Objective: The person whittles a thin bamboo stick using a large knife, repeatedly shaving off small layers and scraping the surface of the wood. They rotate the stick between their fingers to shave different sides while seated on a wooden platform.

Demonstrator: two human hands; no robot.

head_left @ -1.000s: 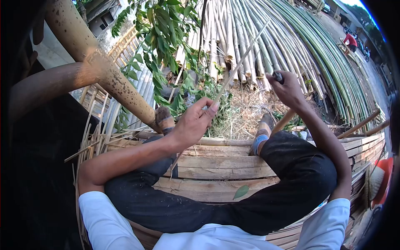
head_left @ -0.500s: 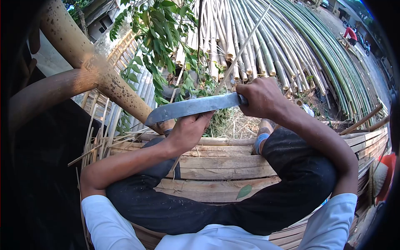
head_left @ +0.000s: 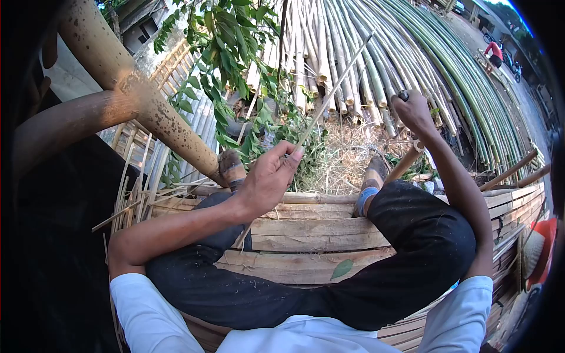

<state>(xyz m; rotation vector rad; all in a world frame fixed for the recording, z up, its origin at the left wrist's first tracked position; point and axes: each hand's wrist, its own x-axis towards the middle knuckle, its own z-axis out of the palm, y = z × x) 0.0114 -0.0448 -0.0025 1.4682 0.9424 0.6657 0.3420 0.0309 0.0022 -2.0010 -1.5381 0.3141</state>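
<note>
The left hand (head_left: pixel 265 182) is raised in front of the person's crossed legs, above the near-left knee. Its grip is pinched on a thin bamboo strip (head_left: pixel 335 85), with thumb and fingertips closed around it. The strip slants from below that hand up and away to the right, its far end standing out against the stacked bamboo poles (head_left: pixel 424 53).

The right hand (head_left: pixel 415 115) is held farther off and to the right, well apart from the left. Its grip is clenched around a dark knife handle (head_left: pixel 403 95), of which only the butt shows above the fist; the blade cannot be made out.

The person sits on a platform of bamboo slats (head_left: pixel 306 235), where a single green leaf (head_left: pixel 341 269) lies between the legs. A thick bamboo post (head_left: pixel 147 106) leans across the left side, with a leafy branch (head_left: pixel 229 53) just beyond it
</note>
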